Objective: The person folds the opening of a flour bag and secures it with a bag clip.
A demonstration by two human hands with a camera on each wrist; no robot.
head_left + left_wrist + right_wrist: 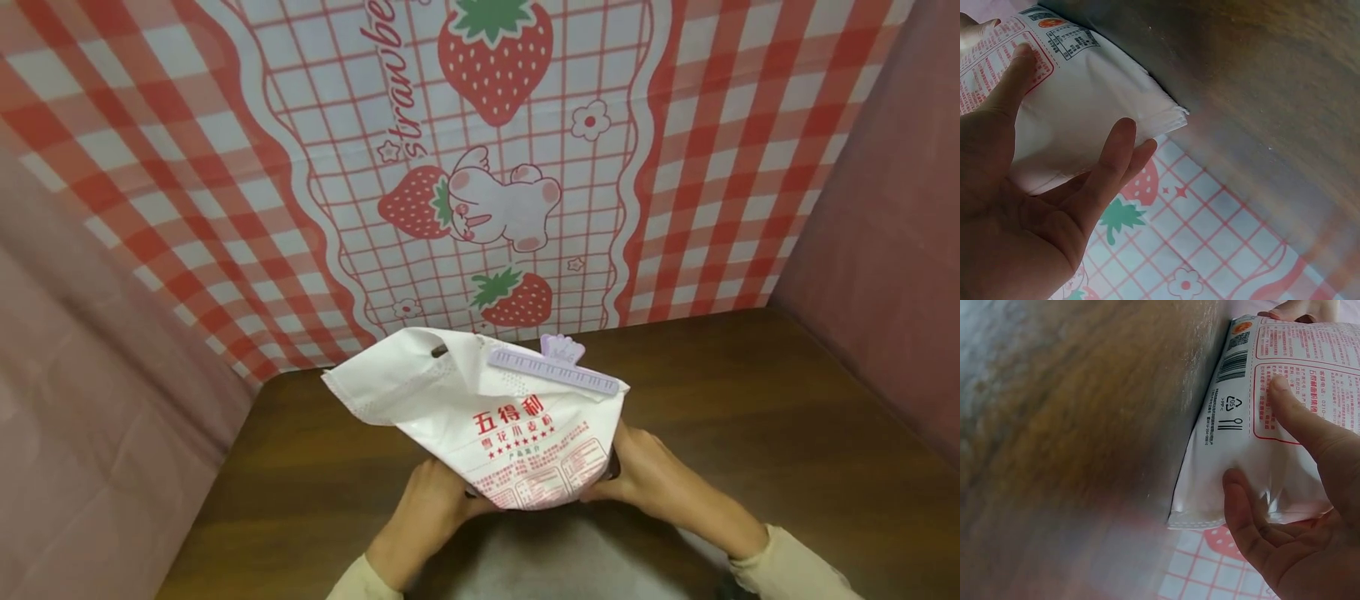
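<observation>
A white flour bag (536, 442) with red print stands on the table, its top leaning to the left in the head view. A lavender sealing clip (553, 369) lies across the right part of its folded top. My left hand (435, 500) grips the bag's left side low down, thumb on the printed face (1004, 69) and fingers round the side. On the opposite side my right hand (637, 471) holds it likewise; its thumb presses the printed panel in the right wrist view. The bag's bottom edge (1194, 522) touches or nearly touches the wood.
The dark wooden table (750, 400) spreads around the bag. Behind it hangs a strawberry-print checked cloth (480, 167), with pink curtains (97, 375) at both sides. A pale reflection shows on the table near the front.
</observation>
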